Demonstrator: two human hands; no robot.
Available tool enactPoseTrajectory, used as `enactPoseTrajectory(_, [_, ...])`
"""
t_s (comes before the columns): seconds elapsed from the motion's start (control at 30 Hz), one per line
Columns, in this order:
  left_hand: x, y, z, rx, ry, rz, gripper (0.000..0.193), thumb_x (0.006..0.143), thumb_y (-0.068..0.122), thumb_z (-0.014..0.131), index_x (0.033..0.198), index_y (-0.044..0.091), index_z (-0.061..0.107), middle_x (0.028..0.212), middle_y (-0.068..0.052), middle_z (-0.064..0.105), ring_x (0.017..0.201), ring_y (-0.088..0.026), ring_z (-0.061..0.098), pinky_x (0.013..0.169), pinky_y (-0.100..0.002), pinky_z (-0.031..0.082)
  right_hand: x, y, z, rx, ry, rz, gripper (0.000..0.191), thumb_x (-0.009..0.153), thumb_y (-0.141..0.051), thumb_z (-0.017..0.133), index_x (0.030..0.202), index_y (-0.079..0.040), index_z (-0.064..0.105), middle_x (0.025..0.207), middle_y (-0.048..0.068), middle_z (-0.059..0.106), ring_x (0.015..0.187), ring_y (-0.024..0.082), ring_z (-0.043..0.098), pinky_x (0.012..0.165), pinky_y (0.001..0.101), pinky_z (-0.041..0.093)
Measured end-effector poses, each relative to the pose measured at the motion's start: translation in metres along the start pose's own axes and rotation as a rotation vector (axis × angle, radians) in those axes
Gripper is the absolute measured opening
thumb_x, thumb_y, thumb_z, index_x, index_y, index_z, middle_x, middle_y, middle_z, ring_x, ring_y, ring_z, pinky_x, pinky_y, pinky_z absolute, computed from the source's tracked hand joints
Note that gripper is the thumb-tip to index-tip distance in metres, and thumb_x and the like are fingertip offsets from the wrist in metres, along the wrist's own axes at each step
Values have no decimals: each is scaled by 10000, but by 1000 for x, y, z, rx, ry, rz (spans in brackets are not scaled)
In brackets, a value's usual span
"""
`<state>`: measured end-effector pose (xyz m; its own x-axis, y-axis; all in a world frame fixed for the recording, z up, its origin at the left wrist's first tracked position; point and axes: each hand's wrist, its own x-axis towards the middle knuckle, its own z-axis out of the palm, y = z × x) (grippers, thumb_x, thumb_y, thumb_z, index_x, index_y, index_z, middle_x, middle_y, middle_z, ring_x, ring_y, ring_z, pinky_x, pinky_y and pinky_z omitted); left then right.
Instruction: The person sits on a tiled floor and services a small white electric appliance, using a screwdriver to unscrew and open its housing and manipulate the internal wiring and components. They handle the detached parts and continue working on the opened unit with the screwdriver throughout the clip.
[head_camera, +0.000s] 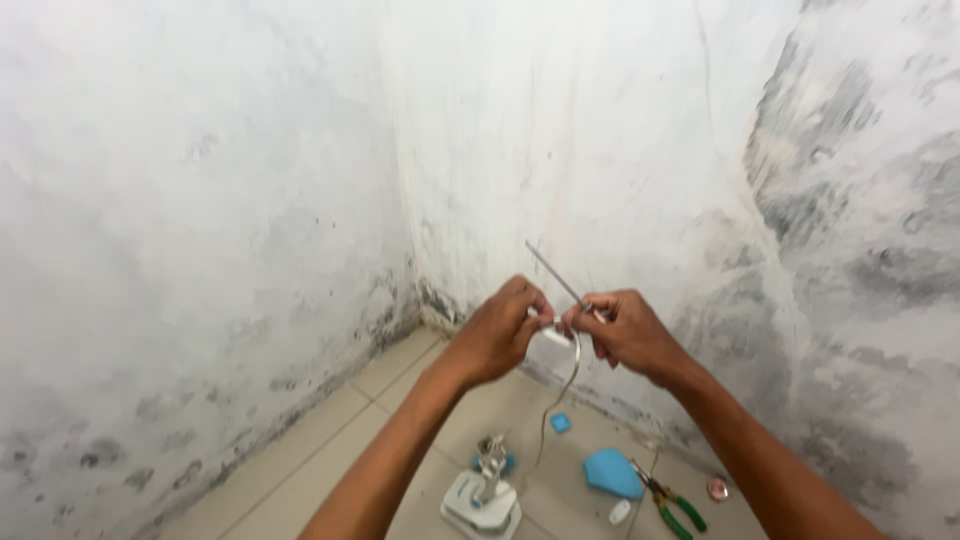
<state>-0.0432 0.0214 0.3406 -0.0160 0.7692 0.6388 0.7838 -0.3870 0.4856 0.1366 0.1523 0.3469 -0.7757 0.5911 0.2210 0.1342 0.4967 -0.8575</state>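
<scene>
— What lies closest in the head view?

— On the tiled floor (330, 440), at the bottom edge, a white fixture (482, 500) with a metal fitting standing up from it. To its right lie a small blue piece (561, 423), a larger blue cover (612, 472), a small white part (620, 512), green-handled pliers (672, 505) and a small round reddish object (717, 488). Nothing stands between the camera and the hands.

— And the hands?

— Both forearms reach up from the bottom edge and meet in mid-frame, over the floor corner. The left hand (497, 333) has its fingers clenched on a small white piece (553, 333) joined to a thin grey wire (560, 390). The right hand (625, 330) pinches the same wire just beside it; its fingers are closed on it. One end of the wire sticks up and to the left above the knuckles, the rest hangs in a curve down toward the fixture.

— The room?

— Two whitewashed walls (250, 200) meet in a corner, stained dark with mould near the floor and on the right.
</scene>
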Motion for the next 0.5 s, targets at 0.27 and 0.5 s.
enactPoseTrajectory(0.27, [0,5,5,-175,-58,-129,157,980,184,588,987,30,615,1080,-118,562,910,-261,661,812,-381,557,-1,-5,-9,-16,-59,14,284,911,-273,693,819,-21,787,498,18,563,422,87,485,395,264,397])
enactPoseTrajectory(0.5, [-2,-2,13,-70,-4,-78,188,985,222,623,989,41,675,1054,-139,601,983,-279,613,846,-395,508,-5,-8,-10,-119,-87,-16,247,880,-248,738,813,-17,796,523,6,555,461,83,483,421,263,407])
